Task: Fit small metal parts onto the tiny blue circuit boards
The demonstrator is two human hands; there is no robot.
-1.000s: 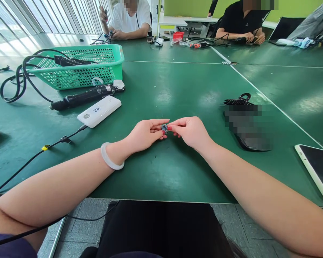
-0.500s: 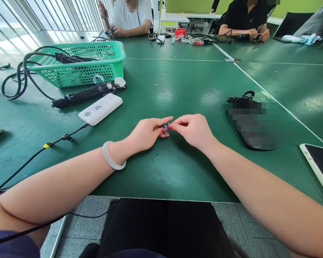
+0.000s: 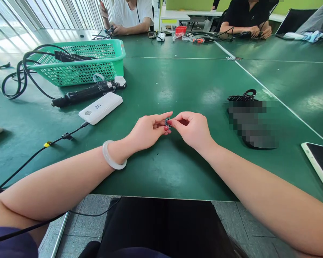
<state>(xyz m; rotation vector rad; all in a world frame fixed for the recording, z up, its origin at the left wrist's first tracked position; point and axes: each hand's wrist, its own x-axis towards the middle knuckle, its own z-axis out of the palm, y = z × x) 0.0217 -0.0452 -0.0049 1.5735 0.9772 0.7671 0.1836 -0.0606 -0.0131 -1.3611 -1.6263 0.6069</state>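
Between my two hands is a small dark part with pale blue-white marks (image 3: 168,123), perhaps a little circuit board; it is too small to name for certain. My left hand (image 3: 148,130), with a white bangle on the wrist, pinches it between thumb and fingers, the index finger stretched along its far side. From the right, my right hand (image 3: 195,128) closes thumb and forefinger on the same part. Both hands are just above the green table (image 3: 161,172), and my fingers cover much of the part.
On the left are a green basket (image 3: 78,73) holding a black cable, a black electric screwdriver (image 3: 86,94) and a white power bank (image 3: 101,108). To the right lie a blurred black pouch (image 3: 253,125) and a phone (image 3: 321,165). Two people (image 3: 131,18) sit across the table.
The small part has turned slightly and shifted a little up in view between my fingers. My hands stay together, both still gripping it.
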